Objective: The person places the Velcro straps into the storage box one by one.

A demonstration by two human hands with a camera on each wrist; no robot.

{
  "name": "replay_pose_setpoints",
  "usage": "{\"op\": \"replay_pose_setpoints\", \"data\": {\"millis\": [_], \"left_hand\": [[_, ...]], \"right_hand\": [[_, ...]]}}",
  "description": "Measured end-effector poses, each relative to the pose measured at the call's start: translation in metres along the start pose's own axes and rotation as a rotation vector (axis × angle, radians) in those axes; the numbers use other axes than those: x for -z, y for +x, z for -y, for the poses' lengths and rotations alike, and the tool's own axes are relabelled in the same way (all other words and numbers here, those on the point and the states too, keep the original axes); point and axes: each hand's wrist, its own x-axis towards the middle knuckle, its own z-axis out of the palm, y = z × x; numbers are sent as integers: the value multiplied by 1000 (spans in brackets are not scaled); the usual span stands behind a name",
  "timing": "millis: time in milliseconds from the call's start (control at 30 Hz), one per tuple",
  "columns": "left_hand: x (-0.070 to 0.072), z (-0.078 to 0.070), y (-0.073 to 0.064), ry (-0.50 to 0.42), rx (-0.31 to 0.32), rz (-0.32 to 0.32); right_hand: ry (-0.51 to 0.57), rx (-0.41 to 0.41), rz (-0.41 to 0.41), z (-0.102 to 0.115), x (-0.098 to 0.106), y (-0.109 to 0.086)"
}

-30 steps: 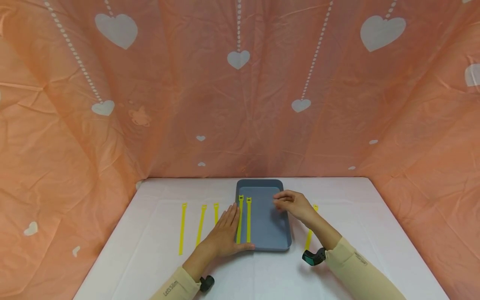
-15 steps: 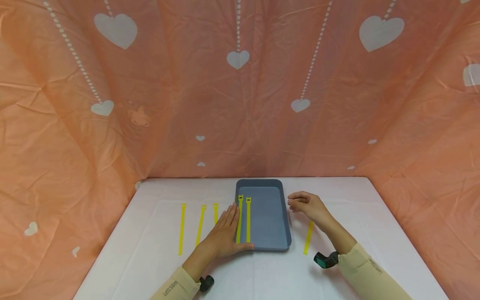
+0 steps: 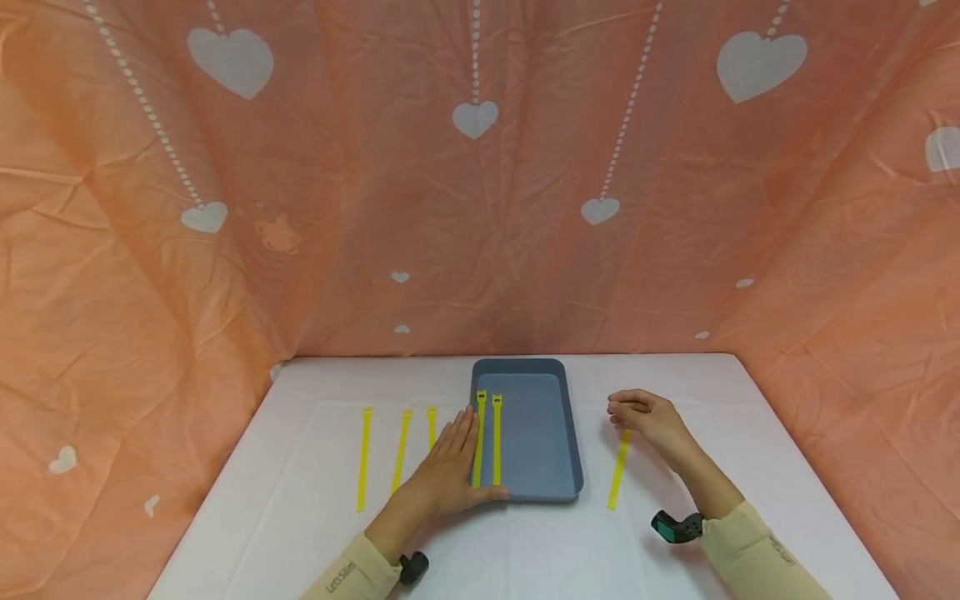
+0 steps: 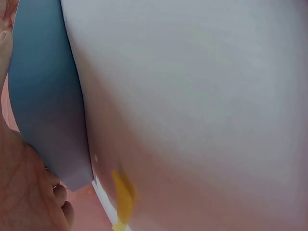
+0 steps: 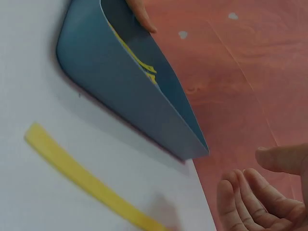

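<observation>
When looking from the head, can see the left hand point(image 3: 446, 475) laid on the left side of the blue-grey tray point(image 3: 536, 442), with straight fingers close together, thumb spread away at the near edge, pinching nothing. Can count two yellow strips point(image 3: 497, 442) lying lengthwise inside the tray, three loose strips point(image 3: 364, 458) on the white table point(image 3: 540, 550) to its left, and one single strip point(image 3: 618, 471) to its right. Can see the right hand point(image 3: 652, 421) at the far end of that single strip, but cannot judge from above the gap between thumb and fingers. Turning to the right wrist, can see just that gap: thumb apart from loosely bent fingers, with nothing between. Can find there, too, the tray's outer wall in side view, though only short lengths of the two strips inside.

Cannot see the single strip's far end behind the right hand, nor confirm any touch; cut off, besides, at the bottom of the right wrist view. Cannot see the lower part of the nearest loose strip, hidden by the left hand. From the left wrist, can make out a blurred yellow piece point(image 4: 124, 201), without telling from which strip.
</observation>
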Motion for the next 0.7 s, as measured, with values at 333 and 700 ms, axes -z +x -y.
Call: {"op": "replay_pose_setpoints", "data": {"millis": [333,700], "left_hand": [[1,-1,1,16,18,7],[-2,1,1,25,2,-2]], "right_hand": [[-34,-37,-64,-11,21,-4],[-71,-87,-122,-27,35,4]]}}
